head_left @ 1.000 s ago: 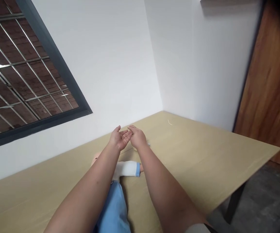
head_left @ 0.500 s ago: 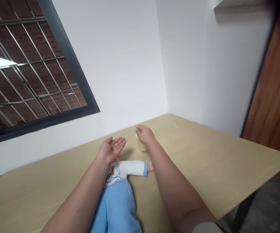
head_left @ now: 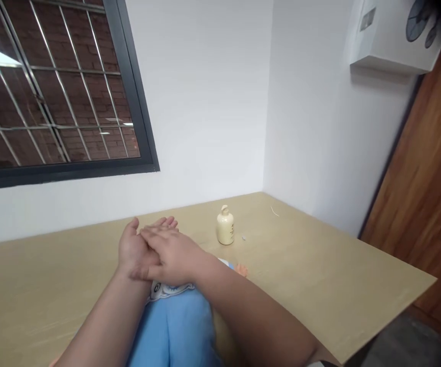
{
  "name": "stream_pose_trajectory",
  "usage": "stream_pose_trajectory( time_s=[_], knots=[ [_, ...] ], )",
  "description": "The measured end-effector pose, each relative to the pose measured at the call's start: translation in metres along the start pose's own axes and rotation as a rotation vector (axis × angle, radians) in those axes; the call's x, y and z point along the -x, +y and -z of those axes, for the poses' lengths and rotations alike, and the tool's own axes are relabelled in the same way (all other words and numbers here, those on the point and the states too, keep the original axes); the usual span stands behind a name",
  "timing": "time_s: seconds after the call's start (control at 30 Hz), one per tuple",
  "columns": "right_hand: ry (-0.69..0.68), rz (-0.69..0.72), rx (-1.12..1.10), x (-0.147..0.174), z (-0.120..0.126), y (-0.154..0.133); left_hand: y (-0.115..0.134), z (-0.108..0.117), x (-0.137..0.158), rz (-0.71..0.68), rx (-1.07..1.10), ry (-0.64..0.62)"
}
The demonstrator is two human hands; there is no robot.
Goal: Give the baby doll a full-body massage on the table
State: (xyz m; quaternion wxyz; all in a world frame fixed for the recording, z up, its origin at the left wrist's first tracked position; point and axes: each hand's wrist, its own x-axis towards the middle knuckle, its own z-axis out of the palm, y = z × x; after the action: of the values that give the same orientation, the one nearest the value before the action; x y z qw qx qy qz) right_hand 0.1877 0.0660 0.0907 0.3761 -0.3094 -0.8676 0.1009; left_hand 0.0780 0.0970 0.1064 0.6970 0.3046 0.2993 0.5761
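My left hand (head_left: 132, 251) is palm up with its fingers stretched out. Across its palm lies my right hand (head_left: 176, 255), flat and palm down, so the two palms touch. Both hold no visible object. Below them a doll in a white and blue outfit (head_left: 180, 326) lies on the table; my arms and hands cover its head and much of its upper body. One small doll hand (head_left: 241, 269) shows beyond my right forearm. A cream pump bottle (head_left: 225, 227) stands upright on the table, apart from my hands on the right.
The wooden table (head_left: 300, 275) runs back to the white walls, its right edge angling toward me. A thin white strip (head_left: 274, 211) and a tiny white bit (head_left: 243, 238) lie near the bottle. A barred window (head_left: 52, 92) is at the left, a white box (head_left: 392, 41) on the right wall.
My right hand has left the pump bottle and moved left onto my left palm. The bottle now stands free in full view. The camera view has tilted and shifted.
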Motion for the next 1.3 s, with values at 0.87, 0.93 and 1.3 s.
stream_pose_trajectory(
  time_s=[0.87,0.93,1.3],
  knots=[
    [-0.123,-0.119,0.014,0.009,-0.004,-0.013,0.01,-0.002,0.017,-0.22,0.266,0.165],
    [-0.12,-0.099,0.033,0.011,-0.003,-0.024,0.015,0.006,0.013,-0.238,0.276,0.14],
    [-0.115,-0.083,0.082,0.011,0.001,-0.038,0.001,-0.008,0.026,-0.058,0.272,0.017]
  ],
)
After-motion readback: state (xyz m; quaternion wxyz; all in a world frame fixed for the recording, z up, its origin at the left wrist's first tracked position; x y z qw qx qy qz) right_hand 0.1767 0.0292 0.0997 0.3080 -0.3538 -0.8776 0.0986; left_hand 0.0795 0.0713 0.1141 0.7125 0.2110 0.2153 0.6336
